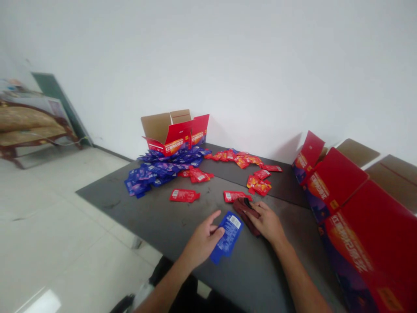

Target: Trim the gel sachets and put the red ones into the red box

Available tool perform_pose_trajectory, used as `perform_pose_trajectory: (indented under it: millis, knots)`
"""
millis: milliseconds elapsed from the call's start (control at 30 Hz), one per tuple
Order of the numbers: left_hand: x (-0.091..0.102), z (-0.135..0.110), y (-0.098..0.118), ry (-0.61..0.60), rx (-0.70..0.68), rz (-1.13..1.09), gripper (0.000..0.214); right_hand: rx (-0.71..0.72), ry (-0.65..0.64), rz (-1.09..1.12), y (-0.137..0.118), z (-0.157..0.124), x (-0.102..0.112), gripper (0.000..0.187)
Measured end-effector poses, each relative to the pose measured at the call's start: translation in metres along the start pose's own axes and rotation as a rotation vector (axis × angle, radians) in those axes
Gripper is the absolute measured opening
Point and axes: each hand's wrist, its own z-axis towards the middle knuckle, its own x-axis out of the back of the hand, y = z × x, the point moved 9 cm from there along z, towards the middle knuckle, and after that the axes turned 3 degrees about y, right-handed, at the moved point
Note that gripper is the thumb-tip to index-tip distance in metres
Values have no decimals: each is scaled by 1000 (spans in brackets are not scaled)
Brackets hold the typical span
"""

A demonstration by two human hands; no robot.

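Thumb pressed on the near edge, my left hand (206,240) holds a blue pouch (230,232) with a white label; its index finger points away from the pouch. A second blue pouch seems to lie under it, though the overlap makes this hard to tell. My right hand (264,221) is closed around a folded dark red cloth (246,213) on the table. Just beyond the cloth lies a red pouch (232,197), partly covered by it. Another red pouch (183,195) rests flat farther left.
A heap of blue pouches (159,168) lies before an open red carton (176,138) at the back left. Several red and orange pouches (241,161) are strewn along the back of the dark table (146,217). Large open red cartons (358,226) line the right side, with the wall behind.
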Motion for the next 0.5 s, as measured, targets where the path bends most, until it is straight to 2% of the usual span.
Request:
perform_pose_trajectory:
  millis: [67, 167, 333, 433, 500]
  knots:
    - [17, -2, 1, 64, -41, 210, 67, -4, -3, -30, 4, 1, -1, 40]
    - [27, -2, 4, 114, -88, 440, 65, -7, -30, -69, 8, 0, -1, 41]
    - [21, -2, -7, 118, -144, 569, 64, -15, -64, -111, 11, -1, 0, 42]
    - [16, -12, -5, 132, -282, 657, 60, -15, -56, -116, 12, -1, -1, 43]
    - [13, -29, 2, 145, -408, 771, 58, -3, -45, -115, 12, -1, 0, 43]
